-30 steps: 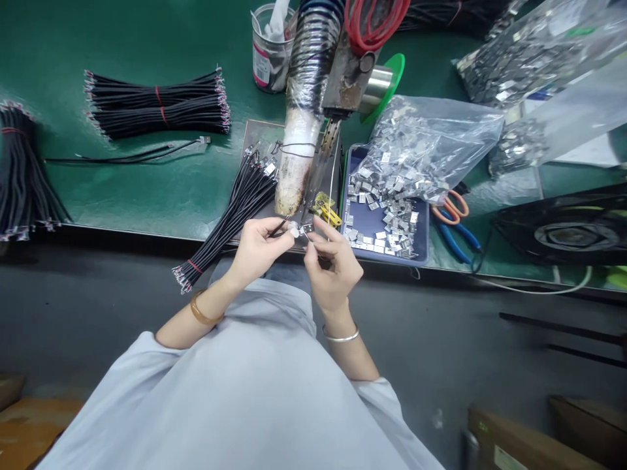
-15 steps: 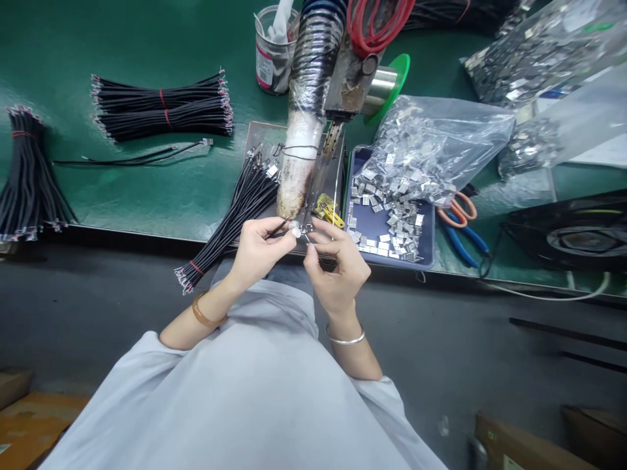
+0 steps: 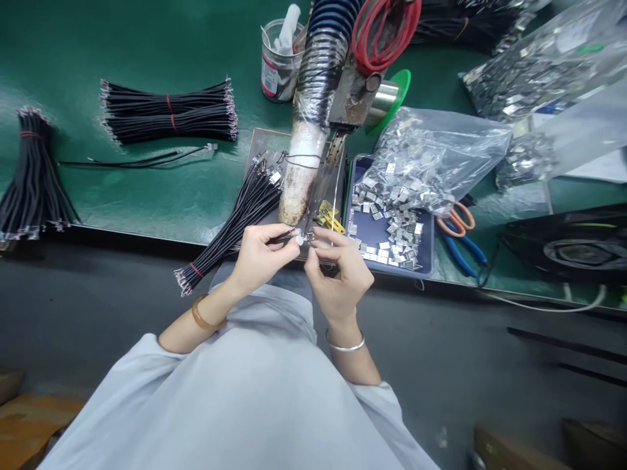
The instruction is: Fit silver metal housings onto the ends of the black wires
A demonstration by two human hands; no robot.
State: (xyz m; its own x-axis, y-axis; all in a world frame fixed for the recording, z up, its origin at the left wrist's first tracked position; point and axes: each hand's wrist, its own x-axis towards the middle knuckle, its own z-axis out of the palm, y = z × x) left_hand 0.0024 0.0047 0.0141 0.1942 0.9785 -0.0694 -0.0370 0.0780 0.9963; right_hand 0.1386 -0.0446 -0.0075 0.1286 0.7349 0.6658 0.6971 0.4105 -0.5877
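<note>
Just below the nozzle tip, my left hand [image 3: 264, 256] pinches the end of a black cable [image 3: 280, 239] between thumb and fingertips. Some white material shows at its fingertips. Facing it, my right hand [image 3: 340, 271] has its fingers curled in a pinch at a small metal connector [image 3: 308, 237], which sits between the two hands. The join between cable and connector is too small to make out. To the left lies a bundle of black cables [image 3: 235, 219], several with metal connectors on their upper ends. A yellow tool [image 3: 332, 217] lies behind my right fingers.
A taped hose [image 3: 300, 173] and a metal arm [image 3: 355, 98] reach down over the work spot. At right stand a blue tray [image 3: 365, 225] of connectors, a plastic bag [image 3: 455, 140] and orange-and-blue-handled tools [image 3: 460, 241]. Tied cable bundles [image 3: 169, 111] lie at left.
The bench has shifted slightly in view as the head moved. Both hands stay close together at the same spot, with the right fingers drawn slightly closer around the connector.
</note>
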